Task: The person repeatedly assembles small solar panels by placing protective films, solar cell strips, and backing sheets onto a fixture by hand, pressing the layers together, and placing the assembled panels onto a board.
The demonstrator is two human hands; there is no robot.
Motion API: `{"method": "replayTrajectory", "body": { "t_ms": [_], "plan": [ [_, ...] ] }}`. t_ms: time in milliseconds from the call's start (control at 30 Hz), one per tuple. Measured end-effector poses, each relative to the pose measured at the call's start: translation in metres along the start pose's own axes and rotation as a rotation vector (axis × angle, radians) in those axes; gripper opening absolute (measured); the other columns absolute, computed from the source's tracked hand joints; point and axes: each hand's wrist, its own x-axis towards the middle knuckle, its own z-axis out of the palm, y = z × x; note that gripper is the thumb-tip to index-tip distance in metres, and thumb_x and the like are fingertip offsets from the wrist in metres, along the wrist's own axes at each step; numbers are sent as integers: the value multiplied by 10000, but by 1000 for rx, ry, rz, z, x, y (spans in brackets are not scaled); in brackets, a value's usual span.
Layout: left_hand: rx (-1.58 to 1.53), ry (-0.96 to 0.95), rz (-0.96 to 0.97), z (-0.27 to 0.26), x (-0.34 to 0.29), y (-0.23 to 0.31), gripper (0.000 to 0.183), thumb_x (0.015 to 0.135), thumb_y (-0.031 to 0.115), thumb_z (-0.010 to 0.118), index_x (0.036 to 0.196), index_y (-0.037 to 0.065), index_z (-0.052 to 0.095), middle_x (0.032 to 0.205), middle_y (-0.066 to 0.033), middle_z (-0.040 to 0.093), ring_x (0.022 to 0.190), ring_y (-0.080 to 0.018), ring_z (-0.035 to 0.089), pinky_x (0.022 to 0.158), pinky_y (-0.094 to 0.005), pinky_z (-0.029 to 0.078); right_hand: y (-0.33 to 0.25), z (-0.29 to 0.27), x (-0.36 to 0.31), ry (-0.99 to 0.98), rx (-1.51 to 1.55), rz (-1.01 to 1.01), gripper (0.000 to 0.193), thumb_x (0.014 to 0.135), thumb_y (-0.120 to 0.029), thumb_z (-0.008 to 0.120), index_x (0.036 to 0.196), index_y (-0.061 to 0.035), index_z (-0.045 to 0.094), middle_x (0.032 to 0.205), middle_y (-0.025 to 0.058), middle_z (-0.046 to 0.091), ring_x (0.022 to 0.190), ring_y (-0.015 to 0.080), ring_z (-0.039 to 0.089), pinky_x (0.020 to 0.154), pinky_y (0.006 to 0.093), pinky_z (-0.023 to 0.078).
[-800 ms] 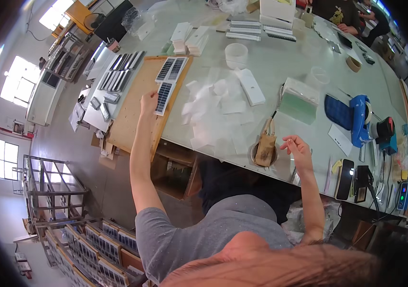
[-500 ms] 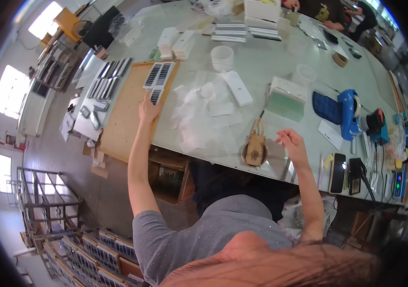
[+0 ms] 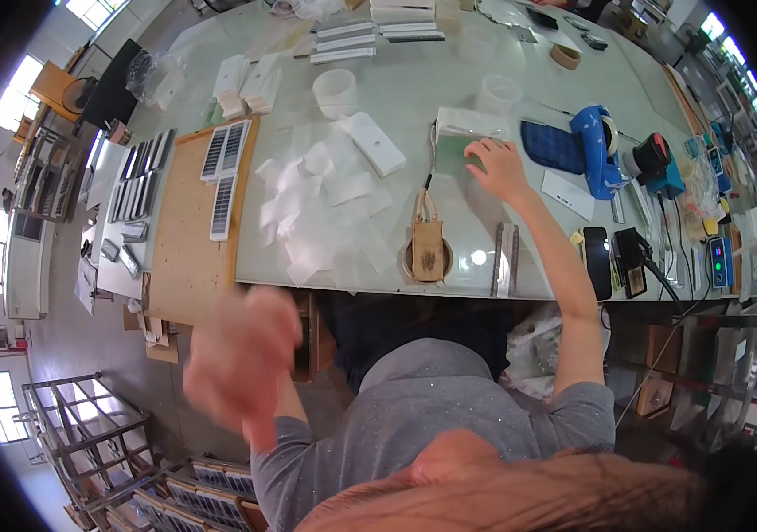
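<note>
My right hand (image 3: 498, 170) is over the edge of a stack of pale green sheets (image 3: 455, 152), its fingers bent with a gap to the thumb; nothing shows in them. Motion smears my left hand (image 3: 244, 359), raised in front of the table's near edge, and its fingers cannot be made out. Beyond it lies a brown board (image 3: 188, 217) with small white-framed dark panels along its right side: two side by side (image 3: 225, 149) and one below (image 3: 222, 209). Thin translucent white sheets (image 3: 321, 199) spread over the table beside the board.
A tan pouch (image 3: 428, 251) rests on a round dish, left of a metal ruler (image 3: 506, 257). A white slab (image 3: 375, 144), a white cup (image 3: 335, 93) and white stacks (image 3: 245, 84) stand farther back. At right are a blue tape dispenser (image 3: 598, 155) and a black phone-like object (image 3: 597, 263).
My left hand has come off the panels and back toward me. The lower panel now lies uncovered, set lengthwise. My right hand has reached forward to the green stack. The view has shifted right.
</note>
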Motion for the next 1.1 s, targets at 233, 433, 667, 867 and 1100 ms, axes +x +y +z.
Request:
{"method": "replayTrajectory", "body": {
  "t_ms": [233, 433, 667, 867, 1100],
  "plan": [
    [-462, -221, 209, 7, 9, 10, 80, 901, 185, 653, 979, 184, 668, 1046, 61, 650, 937, -91, 611, 775, -316, 469, 17, -40, 7, 237, 490, 311, 128, 869, -167, 670, 974, -102, 637, 805, 2, 669, 721, 116, 605, 680, 274, 427],
    [-392, -123, 348, 26, 5, -7, 141, 971, 224, 568, 981, 164, 696, 1069, 38, 671, 989, -96, 623, 776, -281, 488, -44, -32, -30, 55, 1139, 402, 700, 856, -47, 679, 1446, -116, 308, 819, 34, 664, 753, 63, 580, 684, 214, 428],
    [-370, 64, 266, 23, -10, 18, 132, 859, 104, 655, 734, 147, 651, 754, 12, 665, 615, -91, 583, 580, -306, 487, -119, -27, -60, -384, 1155, 539, 637, 827, -52, 704, 1382, -106, 396, 729, -17, 613, 664, 37, 502, 664, 207, 380],
    [1204, -150, -724, -53, -53, -87, 123, 808, 136, 723, 839, 43, 648, 846, -118, 644, 781, -266, 612, 702, -354, 485, -111, -5, -75, -153, 472, 213, 670, 759, -211, 774, 1355, -147, 477, 1020, 22, 568, 954, 146, 535, 878, 340, 337],
    [1551, -219, -813, -96, -177, -149, 259, 795, 207, 752, 933, 46, 604, 863, -99, 613, 848, -302, 606, 763, -413, 485, -122, -18, -81, -8, 419, 286, 643, 742, -234, 777, 1329, -157, 527, 1127, 21, 527, 1042, 186, 506, 936, 383, 285]
  ]
}}
